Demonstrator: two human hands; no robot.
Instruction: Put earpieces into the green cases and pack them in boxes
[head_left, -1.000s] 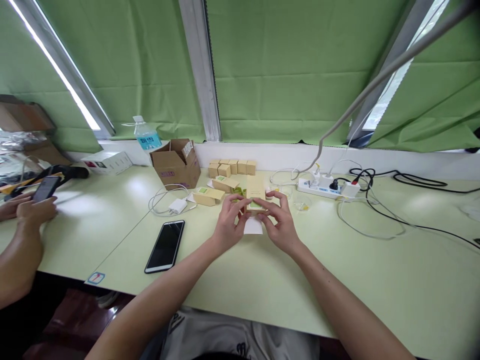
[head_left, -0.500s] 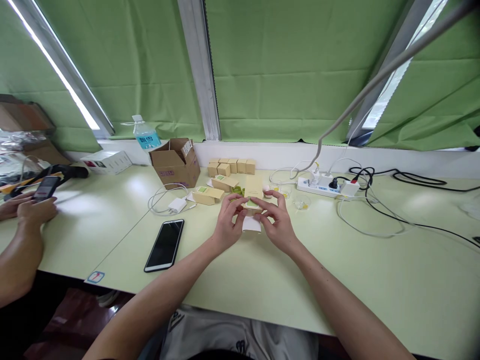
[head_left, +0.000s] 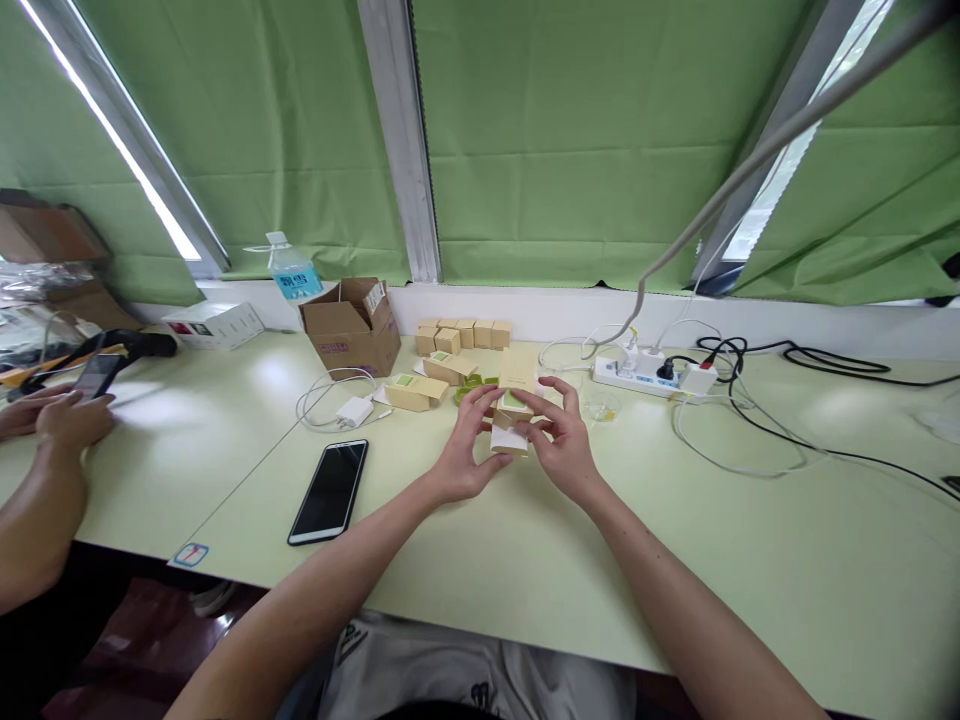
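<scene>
Between my hands is a small yellow-tan cardboard box (head_left: 517, 372) with its flaps unfolded and a light green piece showing in it. A white-faced flap hangs toward me. My left hand (head_left: 469, 455) grips the box from the left, thumb low beside the flap. From the right, my right hand (head_left: 559, 435) holds it with bent fingers near the green piece. Behind my left fingers lie some bright green pieces (head_left: 471, 385). Two more opened boxes, one in front (head_left: 414, 392) and one behind (head_left: 448, 368), lie to the left with green showing inside.
Several closed small boxes (head_left: 472, 333) line the back, beside a brown carton (head_left: 352, 335) and a water bottle (head_left: 292, 270). A phone (head_left: 328, 492) and a white charger (head_left: 355, 410) lie left. A power strip (head_left: 637, 375) with cables and a clear plastic piece (head_left: 604, 408) are right. Another person's hands (head_left: 71, 415) hold a phone.
The box has shifted slightly to the right and tilted. My left thumb has moved down and away from the green piece, and my right fingers have curled in around the box.
</scene>
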